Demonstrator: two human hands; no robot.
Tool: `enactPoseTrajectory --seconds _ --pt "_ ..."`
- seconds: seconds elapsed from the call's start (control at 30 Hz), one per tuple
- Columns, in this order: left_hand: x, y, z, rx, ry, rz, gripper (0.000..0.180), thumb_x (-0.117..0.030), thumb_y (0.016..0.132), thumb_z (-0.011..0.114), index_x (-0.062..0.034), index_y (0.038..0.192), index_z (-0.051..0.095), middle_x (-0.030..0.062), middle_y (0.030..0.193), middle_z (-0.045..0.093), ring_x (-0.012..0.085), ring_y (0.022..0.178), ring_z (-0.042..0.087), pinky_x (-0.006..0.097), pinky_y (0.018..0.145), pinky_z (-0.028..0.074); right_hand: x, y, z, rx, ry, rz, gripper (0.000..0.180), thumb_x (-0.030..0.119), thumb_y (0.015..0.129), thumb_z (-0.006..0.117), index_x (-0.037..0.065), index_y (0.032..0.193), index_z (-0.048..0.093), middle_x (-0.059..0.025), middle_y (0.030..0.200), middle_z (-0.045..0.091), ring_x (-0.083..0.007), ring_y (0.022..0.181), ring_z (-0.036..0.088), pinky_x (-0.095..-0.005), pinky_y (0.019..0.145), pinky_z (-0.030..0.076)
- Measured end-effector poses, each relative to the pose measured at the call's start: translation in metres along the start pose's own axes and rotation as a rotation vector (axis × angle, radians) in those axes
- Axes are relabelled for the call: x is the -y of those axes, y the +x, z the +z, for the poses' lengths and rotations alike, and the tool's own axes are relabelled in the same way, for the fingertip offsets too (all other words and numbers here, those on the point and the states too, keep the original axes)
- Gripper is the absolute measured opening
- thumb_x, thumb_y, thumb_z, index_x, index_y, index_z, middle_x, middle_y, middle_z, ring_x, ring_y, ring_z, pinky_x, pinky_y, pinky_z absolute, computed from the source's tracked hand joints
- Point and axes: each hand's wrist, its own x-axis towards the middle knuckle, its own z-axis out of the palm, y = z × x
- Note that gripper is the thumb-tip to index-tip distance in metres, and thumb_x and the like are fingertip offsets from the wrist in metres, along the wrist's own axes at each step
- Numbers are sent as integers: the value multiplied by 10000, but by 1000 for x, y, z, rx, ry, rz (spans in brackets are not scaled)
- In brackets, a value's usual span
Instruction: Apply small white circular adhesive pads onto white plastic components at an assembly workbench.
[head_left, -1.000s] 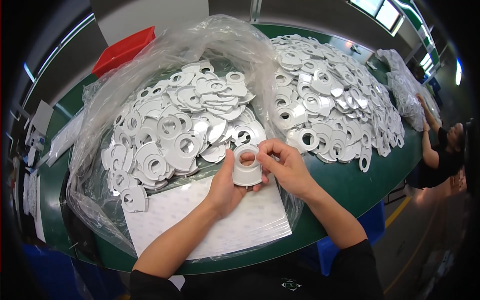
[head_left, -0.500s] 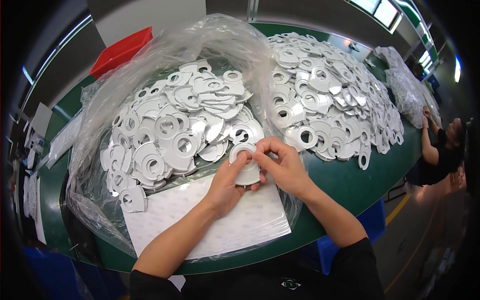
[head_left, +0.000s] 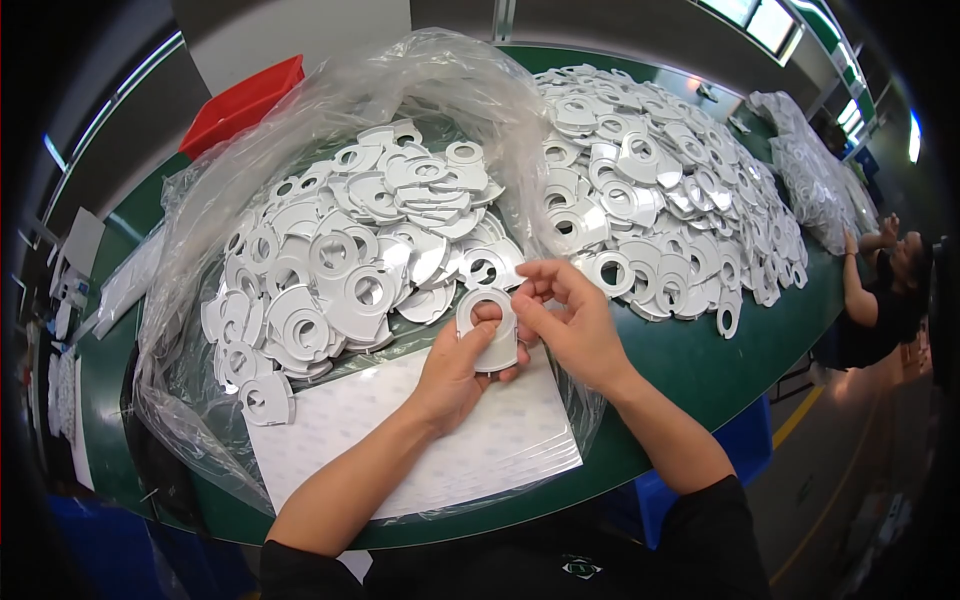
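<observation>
- Red bin [head_left: 240, 115], far left; beyond the clear plastic bag [head_left: 470, 75], apart from your hands.
- Left pile of white ring-ended parts [head_left: 345, 218]; heaped inside the opened bag, ahead of your left hand.
- White sheets [head_left: 400, 440], stacked flat; beneath your left wrist.
- Your left hand [head_left: 452, 375]; closed round the held part, thumb across its ring opening, fingers curled beneath; little changed from half a second ago.
- Held part [head_left: 493, 352], white; between your hands, ring end away from you, raised above the sheets; it appears borne by the left hand alone.
- Your right hand [head_left: 575, 335]; just changed: index finger raised and straighter, grip at the rim loosened; fingers bent, thumb tip at or just beside the ring's right edge; contact, or anything pinched, cannot be told.
- Right pile of like parts [head_left: 680, 200]; on the green table [head_left: 690, 390], beyond your right hand.
- Co-worker [head_left: 880, 295], far right; arms raised near a plastic bundle [head_left: 805, 175].
</observation>
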Motion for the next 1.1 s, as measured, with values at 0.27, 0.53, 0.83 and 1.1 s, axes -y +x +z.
enactPoseTrajectory --seconds 0.27,0.53,0.83,1.1 --pt "-1 -2 5 73 98 10 200 -176 953 433 -34 1092 452 127 937 580 186 800 578 293 623 448 3 0 -4 56 7 166 137 42 833 597 -72 910 604 -84 714 597 -110 524 574 -248 466 474" --pt "2 -2 2 160 276 5 380 -349 975 391 -36 1182 447 106 941 588 162 808 574 271 626 432 7 -3 -2 -5 -106 87 146 71 822 626 -45 768 555 -69 701 603 -103 481 580 -239 382 432" --pt "5 -4 -2 173 257 -98 896 -797 804 56 -77 1132 477 99 906 602 191 783 581 270 578 378 11 -9 6 -148 -879 -186 494 427 619 777 45 619 463 -58 592 473 -220 527 489 -375 456 348" --pt "-6 -2 4 68 38 -138 844 -760 838 61 -65 1018 505 94 846 596 206 716 609 267 518 392 17 -7 -14 83 -755 -188 304 278 732 738 28 751 567 -67 707 594 -203 640 597 -309 573 464"
